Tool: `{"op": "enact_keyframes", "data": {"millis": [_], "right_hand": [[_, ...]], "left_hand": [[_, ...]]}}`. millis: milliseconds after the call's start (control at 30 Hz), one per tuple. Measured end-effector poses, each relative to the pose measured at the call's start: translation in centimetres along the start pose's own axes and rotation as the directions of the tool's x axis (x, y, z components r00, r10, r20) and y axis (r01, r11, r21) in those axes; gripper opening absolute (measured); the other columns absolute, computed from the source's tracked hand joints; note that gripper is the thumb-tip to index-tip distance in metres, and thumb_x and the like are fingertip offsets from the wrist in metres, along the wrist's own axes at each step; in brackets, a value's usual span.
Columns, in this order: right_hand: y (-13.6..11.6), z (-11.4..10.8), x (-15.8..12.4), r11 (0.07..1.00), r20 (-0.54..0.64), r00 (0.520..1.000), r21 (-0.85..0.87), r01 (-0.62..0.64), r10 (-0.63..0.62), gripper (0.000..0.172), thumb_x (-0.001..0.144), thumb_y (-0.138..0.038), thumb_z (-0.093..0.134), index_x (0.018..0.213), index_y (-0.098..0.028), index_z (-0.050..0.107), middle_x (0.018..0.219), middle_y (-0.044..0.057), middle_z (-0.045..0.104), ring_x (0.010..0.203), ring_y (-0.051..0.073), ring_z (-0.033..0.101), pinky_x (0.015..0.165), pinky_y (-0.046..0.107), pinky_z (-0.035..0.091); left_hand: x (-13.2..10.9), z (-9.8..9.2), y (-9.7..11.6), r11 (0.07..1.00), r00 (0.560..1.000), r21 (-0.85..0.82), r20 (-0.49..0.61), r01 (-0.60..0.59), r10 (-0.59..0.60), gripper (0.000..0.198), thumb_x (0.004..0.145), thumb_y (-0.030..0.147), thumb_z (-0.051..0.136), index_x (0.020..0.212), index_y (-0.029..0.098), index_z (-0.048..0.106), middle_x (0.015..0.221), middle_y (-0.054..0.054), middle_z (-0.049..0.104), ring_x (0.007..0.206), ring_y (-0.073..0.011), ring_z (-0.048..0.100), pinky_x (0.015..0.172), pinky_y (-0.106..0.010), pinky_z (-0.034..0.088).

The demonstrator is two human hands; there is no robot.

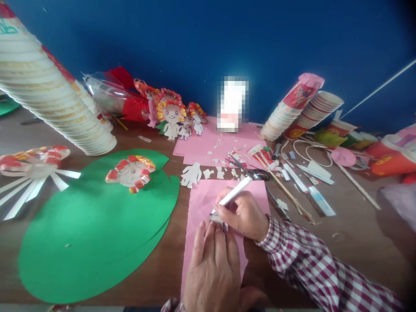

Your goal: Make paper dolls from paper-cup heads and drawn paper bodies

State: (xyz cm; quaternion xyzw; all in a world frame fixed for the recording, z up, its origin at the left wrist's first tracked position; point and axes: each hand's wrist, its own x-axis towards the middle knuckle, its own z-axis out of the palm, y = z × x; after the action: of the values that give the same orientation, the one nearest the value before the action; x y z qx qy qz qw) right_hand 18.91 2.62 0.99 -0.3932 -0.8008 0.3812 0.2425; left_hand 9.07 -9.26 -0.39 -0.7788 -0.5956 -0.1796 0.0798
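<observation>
My right hand (245, 213) grips a white marker (234, 191), its tip down at the edge of a small pale paper piece (215, 219). Dark purple marks show around that piece. My left hand (214, 271) lies flat with fingers stretched out, pressing the piece onto a pink sheet (194, 216); the fingers hide much of it. Just beyond the sheet's top left corner rests a white paper figure cutout (191, 174). Scissors (258, 174) with dark handles lie above my right hand.
On the left lies a large green paper leaf (97, 242) bearing a paper-cup face (132, 174). Tall paper-cup stacks lean at left (55, 91) and right (286, 104). Finished paper dolls (170, 115) stand at the back beside a bright blurred screen (232, 104). Scraps and sticks clutter the right.
</observation>
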Motion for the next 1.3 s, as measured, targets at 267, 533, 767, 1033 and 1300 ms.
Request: {"op": "enact_keyframes", "data": {"millis": [267, 533, 767, 1033, 1300], "right_hand": [[-0.29, -0.03, 0.05, 1.000, 0.020, 1.000, 0.022, -0.006, 0.006, 0.014, 0.084, -0.025, 0.054, 0.073, -0.017, 0.058, 0.059, -0.002, 0.057, 0.052, 0.010, 0.052, 0.051, 0.020, 0.041], [-0.26, -0.10, 0.13, 1.000, 0.036, 0.999, -0.028, 0.008, -0.007, 0.012, 0.084, -0.023, 0.053, 0.074, -0.018, 0.058, 0.062, -0.002, 0.059, 0.054, 0.010, 0.053, 0.054, 0.021, 0.041], [0.16, 0.01, -0.02, 0.999, 0.033, 0.999, -0.040, 0.006, -0.005, 0.011, 0.085, -0.023, 0.052, 0.077, -0.018, 0.058, 0.064, -0.001, 0.062, 0.056, 0.011, 0.055, 0.055, 0.021, 0.043], [0.24, -0.01, -0.08, 0.999, 0.000, 1.000, -0.029, 0.018, -0.018, 0.009, 0.083, -0.021, 0.051, 0.076, -0.018, 0.055, 0.059, -0.003, 0.055, 0.050, 0.009, 0.048, 0.050, 0.021, 0.038], [0.15, 0.08, -0.18, 1.000, 0.028, 1.000, 0.016, -0.010, 0.009, 0.013, 0.085, -0.025, 0.053, 0.074, -0.018, 0.056, 0.060, -0.003, 0.055, 0.051, 0.009, 0.048, 0.049, 0.020, 0.038]], "left_hand": [[0.03, -0.09, 0.06, 1.000, 1.000, -0.002, 0.006, -0.003, 0.003, 0.086, 0.074, 0.076, 0.038, 0.109, 0.001, 0.060, 0.108, -0.023, 0.062, 0.110, -0.0374, 0.054, 0.109, -0.052, 0.022], [0.01, -0.23, -0.19, 0.996, 0.998, 0.066, 0.040, -0.059, 0.056, 0.097, 0.067, 0.085, 0.035, 0.112, 0.002, 0.059, 0.110, -0.024, 0.061, 0.113, -0.0368, 0.052, 0.108, -0.053, 0.022], [-0.11, -0.14, -0.22, 0.997, 0.997, 0.054, 0.049, -0.054, 0.051, 0.099, 0.067, 0.085, 0.035, 0.113, 0.000, 0.058, 0.110, -0.025, 0.061, 0.112, -0.0379, 0.053, 0.108, -0.054, 0.020], [-0.24, -0.04, -0.19, 0.998, 0.997, 0.033, 0.058, -0.046, 0.044, 0.099, 0.067, 0.084, 0.037, 0.113, -0.001, 0.058, 0.112, -0.027, 0.060, 0.111, -0.0389, 0.053, 0.108, -0.054, 0.020], [-0.25, 0.11, -0.17, 0.999, 0.998, 0.018, 0.034, -0.047, 0.047, 0.099, 0.068, 0.084, 0.036, 0.113, -0.002, 0.057, 0.113, -0.027, 0.059, 0.114, -0.0395, 0.051, 0.109, -0.055, 0.020]]}}
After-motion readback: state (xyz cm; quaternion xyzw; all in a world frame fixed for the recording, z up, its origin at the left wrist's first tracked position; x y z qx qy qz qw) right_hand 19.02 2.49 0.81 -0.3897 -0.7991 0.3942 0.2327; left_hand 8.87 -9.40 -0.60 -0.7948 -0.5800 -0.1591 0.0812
